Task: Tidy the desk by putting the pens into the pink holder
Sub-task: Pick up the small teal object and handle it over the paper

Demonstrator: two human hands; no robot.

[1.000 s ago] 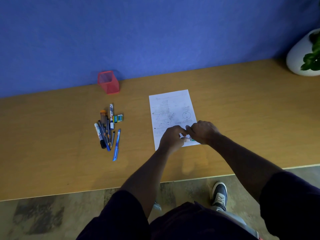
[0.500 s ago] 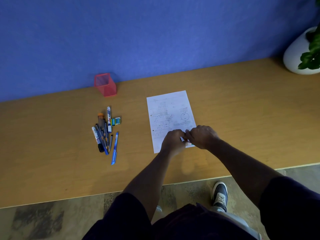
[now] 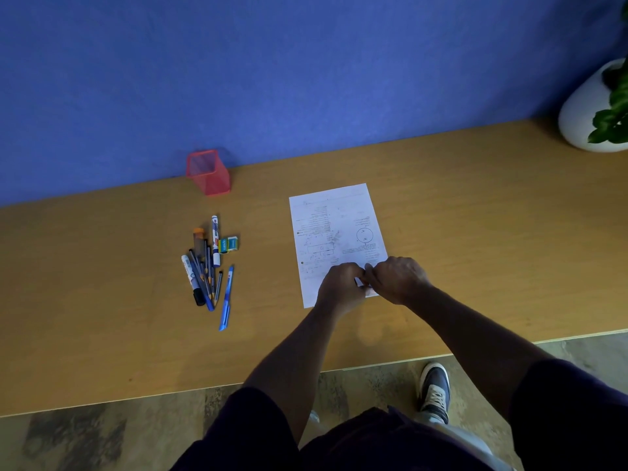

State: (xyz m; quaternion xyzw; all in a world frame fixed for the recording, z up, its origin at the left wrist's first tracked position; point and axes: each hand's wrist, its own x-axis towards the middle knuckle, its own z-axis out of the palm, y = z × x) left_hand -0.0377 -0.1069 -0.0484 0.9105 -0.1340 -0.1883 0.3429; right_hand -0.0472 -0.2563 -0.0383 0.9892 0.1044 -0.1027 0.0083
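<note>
**A:** Head view, the only one we've got: how far along is this looking to you? The holder [image 3: 208, 172] is sitting at the back of the desk [image 3: 102, 300] against the wall, and I'm not seeing a single pen in it.

**B:** Same, I'd say it's barely getting started. The pens [image 3: 207, 266] are all lying in a loose heap on the desk, in front of the holder and a bit apart from it, with a little eraser box [image 3: 228, 244] touching the heap.

**A:** And the hands?

**B:** Both are working over the near end of the paper [image 3: 334, 232], well right of the heap. The left hand [image 3: 341, 283] and right hand [image 3: 397, 278] are meeting fingertip to fingertip, fingers curled in like they're pinching something small between them. Can't tell what it is, too hidden.

**A:** So basically everything's left.

**B:** Yep, I'm guessing the whole heap is waiting to go in.
</note>
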